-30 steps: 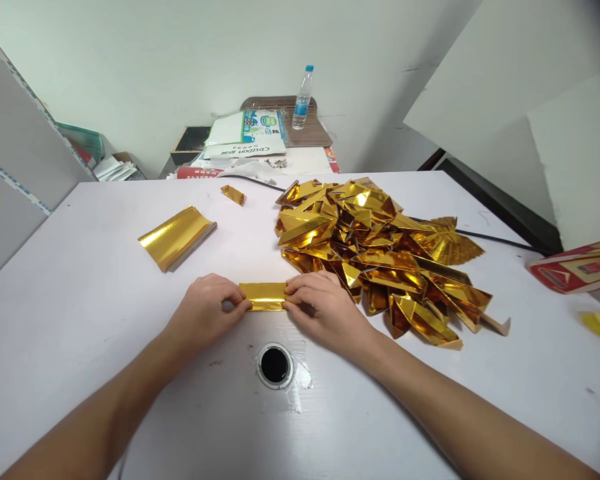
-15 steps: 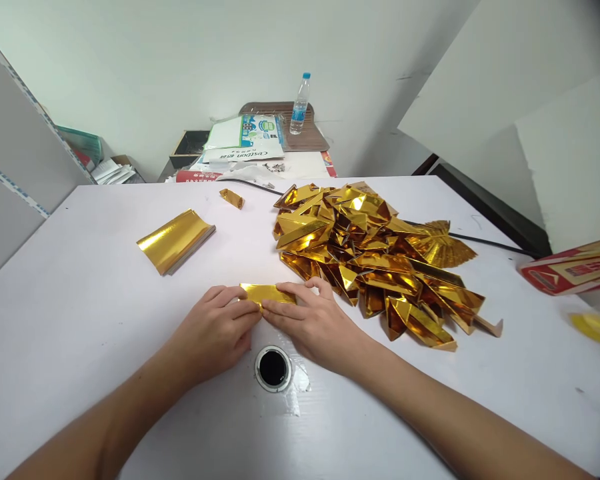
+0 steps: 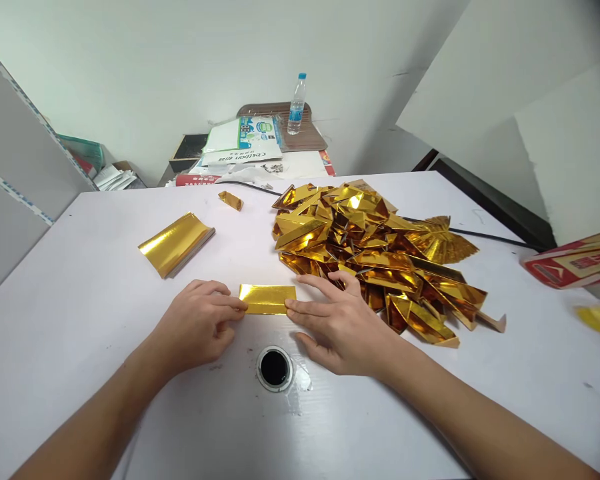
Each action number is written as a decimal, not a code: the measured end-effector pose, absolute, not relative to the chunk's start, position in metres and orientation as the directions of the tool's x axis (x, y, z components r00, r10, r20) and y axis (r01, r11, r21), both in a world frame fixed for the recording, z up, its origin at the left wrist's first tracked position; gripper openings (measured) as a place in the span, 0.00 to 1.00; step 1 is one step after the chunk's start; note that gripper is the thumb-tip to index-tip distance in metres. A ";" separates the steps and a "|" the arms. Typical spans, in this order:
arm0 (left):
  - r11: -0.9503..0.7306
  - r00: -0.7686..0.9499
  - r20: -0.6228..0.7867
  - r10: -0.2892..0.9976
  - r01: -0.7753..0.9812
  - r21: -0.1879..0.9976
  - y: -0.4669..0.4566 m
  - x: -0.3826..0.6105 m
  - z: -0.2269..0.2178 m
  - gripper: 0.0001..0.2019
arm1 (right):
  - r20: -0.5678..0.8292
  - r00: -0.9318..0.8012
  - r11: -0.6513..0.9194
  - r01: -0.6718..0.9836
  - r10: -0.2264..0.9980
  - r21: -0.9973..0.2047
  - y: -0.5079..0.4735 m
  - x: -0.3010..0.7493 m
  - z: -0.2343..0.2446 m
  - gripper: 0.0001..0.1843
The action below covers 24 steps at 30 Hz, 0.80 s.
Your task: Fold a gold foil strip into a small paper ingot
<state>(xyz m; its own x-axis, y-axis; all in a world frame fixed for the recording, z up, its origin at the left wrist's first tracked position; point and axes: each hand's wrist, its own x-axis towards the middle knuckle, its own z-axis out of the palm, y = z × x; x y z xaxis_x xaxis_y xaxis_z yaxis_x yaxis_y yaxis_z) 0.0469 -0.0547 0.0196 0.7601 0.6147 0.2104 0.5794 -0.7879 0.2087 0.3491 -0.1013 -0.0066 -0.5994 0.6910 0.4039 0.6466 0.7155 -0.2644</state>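
Observation:
A folded strip of gold foil paper (image 3: 268,299) lies flat on the table in front of me, with a crease running along its length. My left hand (image 3: 200,323) has its fingers curled together, their tips pressing down the strip's left end. At the right end, my right hand (image 3: 343,323) rests its fingertips on the paper, fingers stretched and spread, thumb apart. Beside and beyond that hand is a large heap of folded gold foil pieces (image 3: 350,227). A stack of gold foil sheets (image 3: 177,241) lies past my left hand.
One small folded gold piece (image 3: 231,201) sits near the far edge. A round black-centred cable hole (image 3: 275,368) is in the white table (image 3: 205,427) between my arms. A red box (image 3: 575,259) stands at right; a water bottle (image 3: 297,105) stands beyond the table.
My hands have slid apart from the strip's middle to its two ends, leaving its surface uncovered. The fingers of my right hand have spread. The view has shifted slightly.

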 end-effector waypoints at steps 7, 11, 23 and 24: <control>-0.790 0.770 0.180 0.611 0.579 0.204 -0.055 0.046 0.022 0.22 | 0.453 -0.605 0.743 0.624 0.655 -0.242 -0.092 0.363 -0.003 0.13; -0.790 0.768 0.209 0.606 0.551 0.269 -0.054 0.049 0.020 0.19 | 0.555 -0.450 0.659 0.706 0.700 -0.258 -0.086 0.360 -0.007 0.10; -0.748 0.666 0.345 0.661 0.556 0.362 -0.054 0.060 0.010 0.10 | 0.439 -0.443 0.595 0.739 0.782 -0.315 -0.086 0.333 -0.019 0.20; -0.739 0.656 0.344 0.672 0.562 0.373 -0.054 0.062 0.008 0.15 | 0.463 -0.449 0.615 0.722 0.764 -0.316 -0.087 0.333 -0.019 0.20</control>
<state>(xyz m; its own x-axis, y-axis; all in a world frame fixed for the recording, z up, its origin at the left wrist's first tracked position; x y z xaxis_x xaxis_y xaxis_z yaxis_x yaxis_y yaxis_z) 0.0617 -0.0543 0.0080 0.6556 0.6721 0.3442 0.5615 -0.7387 0.3728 0.3326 -0.0867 -0.0193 -0.4489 0.7644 0.4629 0.7224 0.6153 -0.3155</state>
